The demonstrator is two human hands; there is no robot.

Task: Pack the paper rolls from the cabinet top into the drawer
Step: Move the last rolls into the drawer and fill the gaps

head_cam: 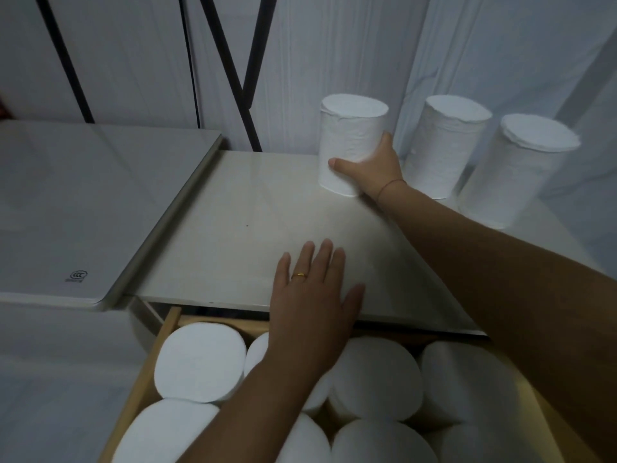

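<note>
Three white paper rolls stand upright at the back of the pale cabinet top (233,228). My right hand (370,168) grips the leftmost roll (350,135) low on its side, thumb across the front. The middle roll (447,142) and the right roll (514,168) stand untouched beside it. My left hand (314,295) hovers flat, fingers spread, over the cabinet's front edge and holds nothing. Below, the open wooden drawer (167,332) holds several rolls on end, such as one at the back left (200,360).
A grey glass-topped surface (83,202) with a small logo adjoins the cabinet on the left. Black metal rods (233,78) lean against the white wall behind. White draped fabric (500,45) hangs behind the rolls.
</note>
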